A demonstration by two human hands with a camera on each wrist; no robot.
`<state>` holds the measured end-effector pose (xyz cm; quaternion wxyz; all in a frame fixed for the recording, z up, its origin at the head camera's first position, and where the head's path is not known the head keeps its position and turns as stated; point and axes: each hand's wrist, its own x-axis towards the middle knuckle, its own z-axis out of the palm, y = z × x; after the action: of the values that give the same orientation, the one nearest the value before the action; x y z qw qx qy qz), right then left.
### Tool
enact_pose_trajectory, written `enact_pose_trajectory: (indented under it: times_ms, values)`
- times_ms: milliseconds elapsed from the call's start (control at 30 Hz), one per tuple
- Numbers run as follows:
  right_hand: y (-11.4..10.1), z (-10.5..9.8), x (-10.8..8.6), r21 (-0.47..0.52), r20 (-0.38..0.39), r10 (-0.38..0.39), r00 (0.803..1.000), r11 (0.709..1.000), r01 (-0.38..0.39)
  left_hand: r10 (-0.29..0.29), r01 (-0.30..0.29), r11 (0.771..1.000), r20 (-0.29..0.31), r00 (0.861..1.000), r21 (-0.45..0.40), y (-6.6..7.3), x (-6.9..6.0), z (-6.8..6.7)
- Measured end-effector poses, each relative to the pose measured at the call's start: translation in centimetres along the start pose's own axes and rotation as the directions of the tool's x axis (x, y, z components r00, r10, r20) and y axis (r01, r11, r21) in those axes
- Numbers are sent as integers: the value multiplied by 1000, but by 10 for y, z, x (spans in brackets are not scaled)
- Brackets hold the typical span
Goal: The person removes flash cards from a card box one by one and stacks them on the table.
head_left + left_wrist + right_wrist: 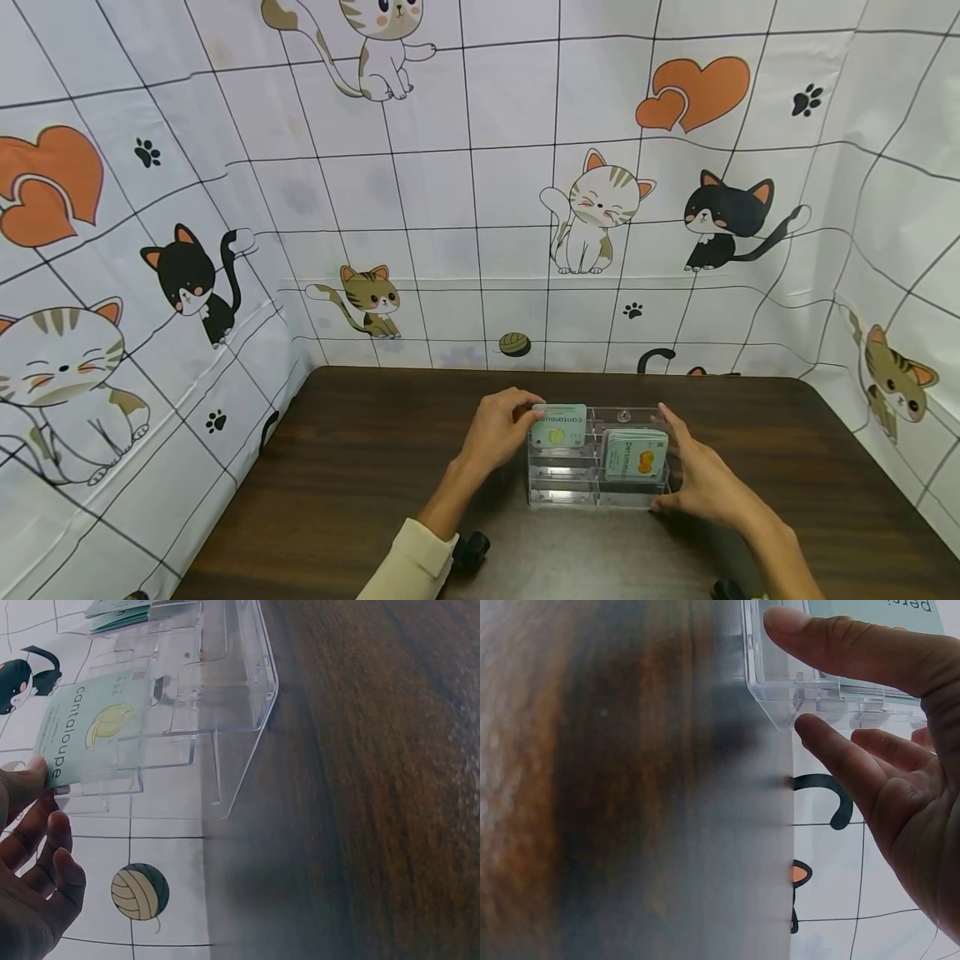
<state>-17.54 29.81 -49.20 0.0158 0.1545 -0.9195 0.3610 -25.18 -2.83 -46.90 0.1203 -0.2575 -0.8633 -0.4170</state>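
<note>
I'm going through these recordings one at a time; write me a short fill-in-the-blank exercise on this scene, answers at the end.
1. The person's left hand pinches a pale green rectangular card printed with the word ____.
2. In the head view, the person's right hand is at the ____ side of the clear plastic tiered holder.
3. The fruit pictured on the pale green card stack is coloured ____.

Missing words: cantaloupe; right; orange.
</note>
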Motion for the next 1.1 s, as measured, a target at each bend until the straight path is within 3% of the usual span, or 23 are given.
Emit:
enact_pose_trajectory:
  times_ms: [367,733,900,1100]
  values:
    - [-1,1,0,-17,-6,-5,1000,1000,5,12,-15,997,-42,999,-76,-2,1,-1]
    - [0,1,1,-18,-2,1,1000,1000,-1,-1,-18,990,-130,991,-140,3,1,-27]
    - [1,1,1,-18,1,0,1000,1000,0,-38,22,991,-122,992,-129,-2,-4,-38]
    - [1,1,2,-18,-2,-3,1000,1000,3,-82,64,991,-159,984,-115,-11,-7,-52]
